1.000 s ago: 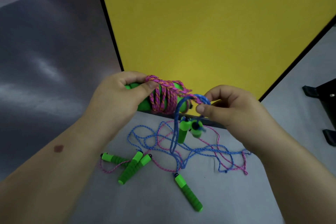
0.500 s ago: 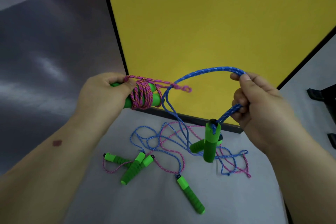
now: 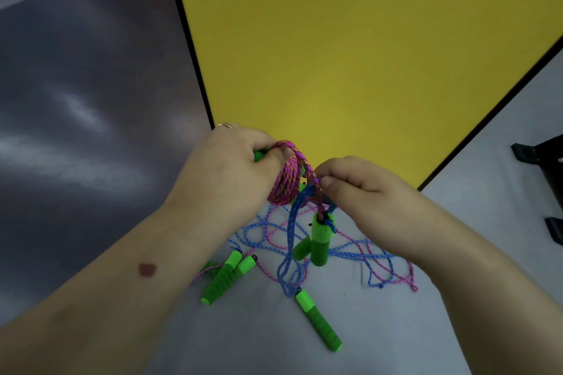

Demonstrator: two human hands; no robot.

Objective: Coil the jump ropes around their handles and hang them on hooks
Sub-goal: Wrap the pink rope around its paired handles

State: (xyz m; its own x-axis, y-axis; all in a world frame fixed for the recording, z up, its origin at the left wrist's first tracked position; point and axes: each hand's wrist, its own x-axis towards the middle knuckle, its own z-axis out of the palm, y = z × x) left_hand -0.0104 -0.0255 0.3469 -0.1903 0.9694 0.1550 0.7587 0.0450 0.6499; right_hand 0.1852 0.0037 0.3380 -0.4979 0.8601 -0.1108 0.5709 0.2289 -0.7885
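Left hand (image 3: 231, 173) is clenched on the pink coil (image 3: 288, 179). Right hand (image 3: 362, 192), just right of the coil, pinches the blue rope (image 3: 300, 201); its handles (image 3: 318, 242) dangle straight below, so wrapping goes leftward.

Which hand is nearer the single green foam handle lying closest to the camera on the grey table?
Right. The right hand is up and slightly right of the green foam handle, pinching blue rope; the left hand is farther up-left, gripping the pink coil.
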